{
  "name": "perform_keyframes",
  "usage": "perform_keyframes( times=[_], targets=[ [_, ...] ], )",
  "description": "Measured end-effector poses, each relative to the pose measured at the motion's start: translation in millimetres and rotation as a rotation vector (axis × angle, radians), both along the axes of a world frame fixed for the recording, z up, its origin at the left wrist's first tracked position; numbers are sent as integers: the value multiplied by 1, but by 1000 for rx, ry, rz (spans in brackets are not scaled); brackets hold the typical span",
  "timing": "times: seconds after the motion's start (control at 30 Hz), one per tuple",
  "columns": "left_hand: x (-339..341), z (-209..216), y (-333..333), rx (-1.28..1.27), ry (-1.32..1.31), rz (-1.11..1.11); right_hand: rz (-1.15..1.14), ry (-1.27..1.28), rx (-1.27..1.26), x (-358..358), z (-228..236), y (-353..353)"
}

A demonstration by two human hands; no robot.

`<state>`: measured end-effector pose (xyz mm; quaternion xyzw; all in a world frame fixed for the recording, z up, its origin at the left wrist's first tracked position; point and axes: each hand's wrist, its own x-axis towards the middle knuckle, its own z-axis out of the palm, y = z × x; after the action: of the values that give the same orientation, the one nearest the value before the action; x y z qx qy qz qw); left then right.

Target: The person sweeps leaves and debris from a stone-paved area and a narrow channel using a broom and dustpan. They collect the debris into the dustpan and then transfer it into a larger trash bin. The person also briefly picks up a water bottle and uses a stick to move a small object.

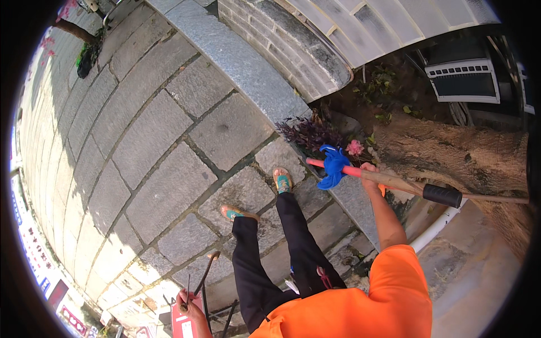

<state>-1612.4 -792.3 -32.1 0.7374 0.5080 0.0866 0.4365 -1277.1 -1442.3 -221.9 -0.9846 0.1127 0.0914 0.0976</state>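
My right hand (369,173) is closed round a pole (352,170) with a pinkish-red end, held out beside a tree trunk. A bright blue cloth (333,167) is wrapped and knotted round that red end. Beyond my hand the shaft looks brown, with a black grip (442,196) and a thin rod running on to the right; whether this is all one pole I cannot tell. Low on the left, my left hand (194,308) is closed on a dark curved stick (207,271). Beneath that hand shows a red panel (182,323) with pale markings, partly hidden by my arm.
Large grey paving slabs (163,169) lie underfoot, bordered by a stone kerb (248,73). Past the kerb stand purple-leaved plants (310,132), a pink flower (354,147), a thick tree trunk (445,152), a white pipe (438,230) and a brick wall (276,48). A thinner trunk (76,31) rises far left.
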Motion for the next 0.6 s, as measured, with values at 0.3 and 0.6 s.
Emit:
perform_keyframes(
  times=[0.3, 0.6],
  targets=[
    [51, 27, -24, 52, -7, -67, 262, 42, 265, 77, -35, 82],
    [94, 64, -22, 55, -137, -45, 205, 86, 189, 41, 15, 66]
  ],
)
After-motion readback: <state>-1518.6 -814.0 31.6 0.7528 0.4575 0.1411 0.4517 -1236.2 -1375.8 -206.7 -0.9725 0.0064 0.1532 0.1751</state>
